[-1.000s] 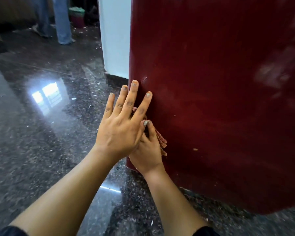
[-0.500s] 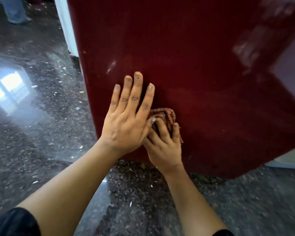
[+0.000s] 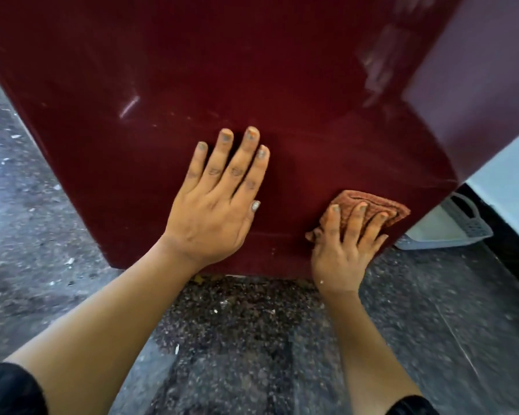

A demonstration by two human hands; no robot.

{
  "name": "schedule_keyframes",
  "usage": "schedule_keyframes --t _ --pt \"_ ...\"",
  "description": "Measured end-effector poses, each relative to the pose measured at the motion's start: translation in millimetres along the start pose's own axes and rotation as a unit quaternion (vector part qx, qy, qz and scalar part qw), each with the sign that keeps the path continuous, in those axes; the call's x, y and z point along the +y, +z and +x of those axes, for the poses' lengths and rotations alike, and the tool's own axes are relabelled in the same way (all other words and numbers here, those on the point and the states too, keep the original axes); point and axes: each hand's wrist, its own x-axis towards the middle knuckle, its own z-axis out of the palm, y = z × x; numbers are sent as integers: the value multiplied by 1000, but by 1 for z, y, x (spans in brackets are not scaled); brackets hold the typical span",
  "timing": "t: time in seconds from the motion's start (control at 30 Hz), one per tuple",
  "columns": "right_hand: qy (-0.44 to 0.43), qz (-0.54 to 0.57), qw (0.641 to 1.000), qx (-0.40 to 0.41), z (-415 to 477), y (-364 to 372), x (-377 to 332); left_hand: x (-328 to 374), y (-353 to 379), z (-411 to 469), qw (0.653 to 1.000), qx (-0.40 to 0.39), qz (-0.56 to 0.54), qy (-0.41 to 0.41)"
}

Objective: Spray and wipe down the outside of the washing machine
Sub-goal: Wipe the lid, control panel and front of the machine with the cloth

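Right hand (image 3: 342,256) flat on cloth (image 3: 399,210), slid rightward, left hand (image 3: 213,217) splayed on washing machine (image 3: 252,70)

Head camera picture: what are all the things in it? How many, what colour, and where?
washing machine: one, dark red, standing on the floor, fills the top
cloth: one, orange-brown, flat against the washing machine, low on the right
basket: one, pale grey plastic, on the floor right of the washing machine
floor: one, dark speckled, below and left
wall: one, whitish, far right
left hand: one, flat on the washing machine, left of the cloth
right hand: one, fingers pressing the cloth
sleeves: two, black, bottom corners
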Motion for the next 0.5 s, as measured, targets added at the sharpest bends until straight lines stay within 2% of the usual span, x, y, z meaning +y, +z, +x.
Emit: schedule_keyframes --t 0.13,0.23,0.4,0.5 --pt "88 89 992 -7 0 -2 24 26 12 4 999 -4 -32 21" --pt "249 196 949 -9 4 -2 40 43 23 2 998 -22 -39 42" --pt "350 251 902 4 4 1 39 51 34 -5 997 -32 -23 62" --pt "467 265 844 3 5 5 23 48 36 -5 997 -36 -19 63"
